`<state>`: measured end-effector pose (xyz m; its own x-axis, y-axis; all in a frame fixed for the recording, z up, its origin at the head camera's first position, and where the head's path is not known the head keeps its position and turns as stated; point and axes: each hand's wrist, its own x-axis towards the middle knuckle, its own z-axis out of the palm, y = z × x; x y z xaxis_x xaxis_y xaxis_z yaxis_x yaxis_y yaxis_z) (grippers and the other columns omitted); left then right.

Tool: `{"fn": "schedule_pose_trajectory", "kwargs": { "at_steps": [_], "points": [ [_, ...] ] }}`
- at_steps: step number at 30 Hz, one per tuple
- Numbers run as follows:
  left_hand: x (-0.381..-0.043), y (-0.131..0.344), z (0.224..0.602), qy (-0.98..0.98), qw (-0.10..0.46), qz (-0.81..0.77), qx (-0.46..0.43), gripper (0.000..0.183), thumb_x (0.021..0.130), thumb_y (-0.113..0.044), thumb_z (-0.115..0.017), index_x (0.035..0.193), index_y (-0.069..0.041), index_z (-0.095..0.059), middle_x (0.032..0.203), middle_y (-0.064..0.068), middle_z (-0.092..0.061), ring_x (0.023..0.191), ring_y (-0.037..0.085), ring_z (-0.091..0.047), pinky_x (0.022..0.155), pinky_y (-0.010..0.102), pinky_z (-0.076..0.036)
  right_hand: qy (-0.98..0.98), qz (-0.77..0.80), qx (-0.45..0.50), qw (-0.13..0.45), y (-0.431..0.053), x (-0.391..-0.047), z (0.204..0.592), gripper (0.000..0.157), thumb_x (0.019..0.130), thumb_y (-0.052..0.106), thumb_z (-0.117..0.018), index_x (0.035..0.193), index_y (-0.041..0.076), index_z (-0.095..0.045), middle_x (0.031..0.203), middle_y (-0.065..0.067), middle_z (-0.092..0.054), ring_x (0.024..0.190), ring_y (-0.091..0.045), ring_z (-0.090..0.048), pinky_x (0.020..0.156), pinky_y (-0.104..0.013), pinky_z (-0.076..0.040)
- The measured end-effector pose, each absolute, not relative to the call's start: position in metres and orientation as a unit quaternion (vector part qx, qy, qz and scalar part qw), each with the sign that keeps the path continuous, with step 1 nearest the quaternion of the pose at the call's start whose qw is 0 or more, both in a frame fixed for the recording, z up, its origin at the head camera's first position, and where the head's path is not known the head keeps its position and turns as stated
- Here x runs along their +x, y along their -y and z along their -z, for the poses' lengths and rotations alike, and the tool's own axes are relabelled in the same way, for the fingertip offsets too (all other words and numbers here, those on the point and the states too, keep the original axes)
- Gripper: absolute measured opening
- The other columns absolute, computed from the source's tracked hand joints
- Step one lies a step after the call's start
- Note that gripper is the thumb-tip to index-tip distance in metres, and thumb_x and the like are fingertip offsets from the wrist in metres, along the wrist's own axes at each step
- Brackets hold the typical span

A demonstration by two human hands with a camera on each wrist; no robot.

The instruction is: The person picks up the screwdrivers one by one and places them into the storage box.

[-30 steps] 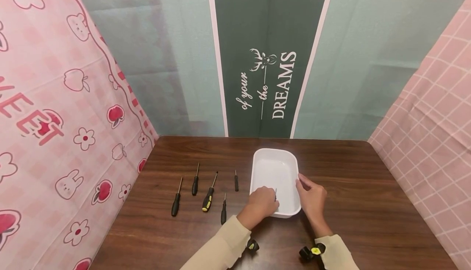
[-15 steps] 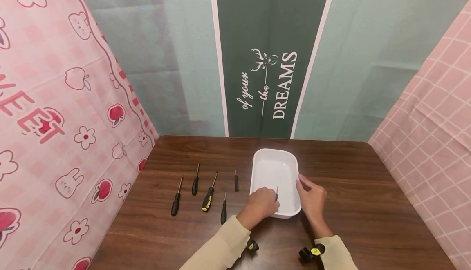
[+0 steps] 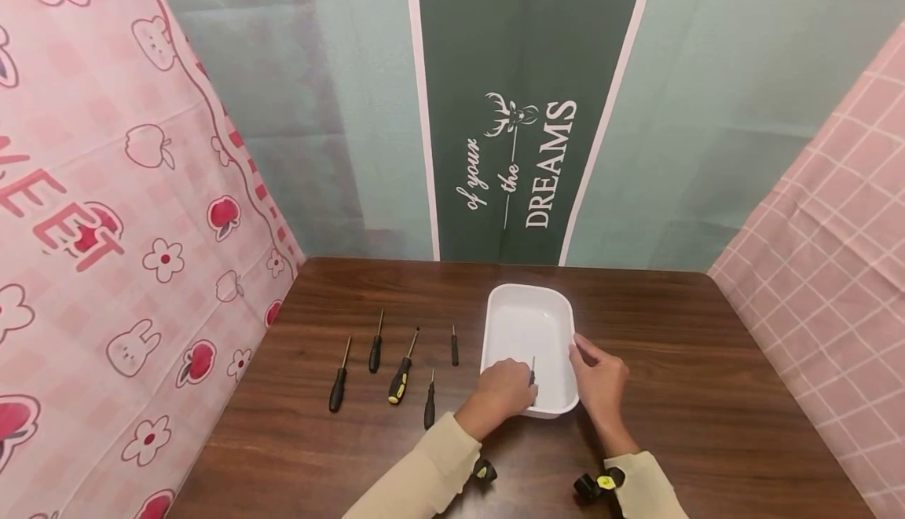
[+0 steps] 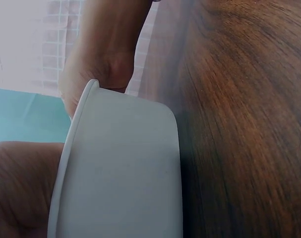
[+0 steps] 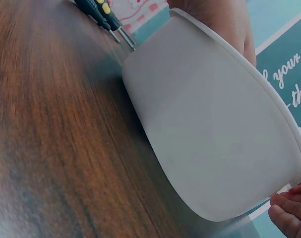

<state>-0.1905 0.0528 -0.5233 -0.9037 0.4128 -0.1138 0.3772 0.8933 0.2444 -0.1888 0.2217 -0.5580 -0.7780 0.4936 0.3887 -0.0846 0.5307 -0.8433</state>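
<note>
In the head view, the left hand (image 3: 505, 388) reaches over the near left part of a white tray (image 3: 530, 315), its fingers curled round a small screwdriver (image 3: 533, 366) inside the tray. The screwdriver's thin shaft points toward the tray's far end; whether it touches the bottom is hard to tell. The right hand (image 3: 602, 381) pinches the tray's right rim between thumb and fingers. The tray stands on a dark wooden table (image 3: 672, 330). To its left lie five more screwdrivers, all apart: a long black one (image 3: 338, 389), a ribbed black one (image 3: 375, 354), a black and yellow one (image 3: 399, 380), a slim one (image 3: 430, 405) and a short one (image 3: 455, 346) nearest the tray's left wall.

In the left wrist view, the tray's outer wall hides the left hand's fingers and the small screwdriver. The right hand shows past the tray's corner.

In the right wrist view, the right hand's fingers are at the rim, lower right, and the left hand dips behind the wall at the top.
</note>
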Motion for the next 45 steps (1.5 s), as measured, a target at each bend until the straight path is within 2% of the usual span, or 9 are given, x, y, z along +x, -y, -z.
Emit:
{"fn": "schedule_pose_trajectory", "kwargs": {
  "at_steps": [7,14,25,30,34,39,45],
  "points": [
    [-0.190,-0.053,0.520,-0.970,0.074,-0.112,0.202,0.031,0.096,-0.037,-0.064,0.079,-0.012,-0.069,0.074,0.003,-0.066,0.065,0.017,-0.061,0.059,0.033,-0.050,0.820,-0.466,-0.125,0.307,-0.222,-0.189,0.555,0.021,0.084,0.003,-0.079,0.105,0.000,-0.078,0.103,-0.015,-0.075,0.106,-0.031,-0.069,0.077,0.001,-0.038],
    [-0.188,-0.052,0.518,-0.970,0.023,-0.104,0.218,0.033,0.097,-0.037,-0.064,0.076,-0.011,-0.069,0.070,0.003,-0.066,0.064,0.017,-0.063,0.056,0.033,-0.050,0.826,-0.456,-0.125,0.308,-0.223,-0.190,0.554,0.021,0.084,0.004,-0.079,0.105,0.001,-0.078,0.102,-0.015,-0.074,0.106,-0.031,-0.069,0.078,0.002,-0.035],
    [-0.185,-0.046,0.515,-0.957,-0.046,-0.127,0.257,0.035,0.098,-0.033,-0.065,0.068,-0.015,-0.063,0.063,0.000,-0.062,0.057,0.016,-0.059,0.053,0.031,-0.046,0.827,-0.457,-0.126,0.303,-0.223,-0.190,0.554,0.021,0.084,0.005,-0.079,0.105,0.002,-0.078,0.103,-0.014,-0.075,0.105,-0.029,-0.070,0.077,0.001,-0.036],
    [-0.183,-0.041,0.511,-0.947,-0.076,-0.142,0.278,0.038,0.098,-0.032,-0.064,0.063,-0.019,-0.058,0.056,-0.005,-0.055,0.051,0.012,-0.051,0.049,0.029,-0.040,0.825,-0.460,-0.121,0.305,-0.221,-0.190,0.552,0.021,0.084,0.004,-0.079,0.105,0.001,-0.078,0.103,-0.015,-0.074,0.104,-0.031,-0.070,0.076,0.000,-0.038],
    [-0.179,-0.038,0.509,-0.942,-0.084,-0.156,0.286,0.033,0.098,-0.032,-0.064,0.068,-0.020,-0.064,0.058,-0.007,-0.059,0.052,0.009,-0.049,0.050,0.026,-0.039,0.825,-0.460,-0.119,0.306,-0.221,-0.189,0.552,0.021,0.084,0.002,-0.078,0.104,0.000,-0.078,0.103,-0.016,-0.074,0.104,-0.032,-0.070,0.075,0.000,-0.038],
    [-0.176,-0.034,0.506,-0.935,-0.108,-0.162,0.295,0.025,0.098,-0.032,-0.065,0.077,-0.021,-0.072,0.068,-0.006,-0.069,0.059,0.010,-0.060,0.054,0.025,-0.044,0.823,-0.463,-0.116,0.307,-0.222,-0.189,0.553,0.021,0.084,0.002,-0.078,0.104,-0.001,-0.078,0.103,-0.016,-0.074,0.104,-0.032,-0.070,0.075,0.000,-0.038],
    [-0.174,-0.031,0.500,-0.929,-0.125,-0.175,0.301,0.021,0.097,-0.030,-0.065,0.081,-0.020,-0.074,0.067,-0.008,-0.066,0.061,0.009,-0.061,0.054,0.024,-0.044,0.821,-0.470,-0.119,0.301,-0.223,-0.189,0.553,0.022,0.085,0.003,-0.078,0.106,-0.001,-0.077,0.105,-0.015,-0.074,0.105,-0.031,-0.070,0.075,0.000,-0.038]
  ]
}}
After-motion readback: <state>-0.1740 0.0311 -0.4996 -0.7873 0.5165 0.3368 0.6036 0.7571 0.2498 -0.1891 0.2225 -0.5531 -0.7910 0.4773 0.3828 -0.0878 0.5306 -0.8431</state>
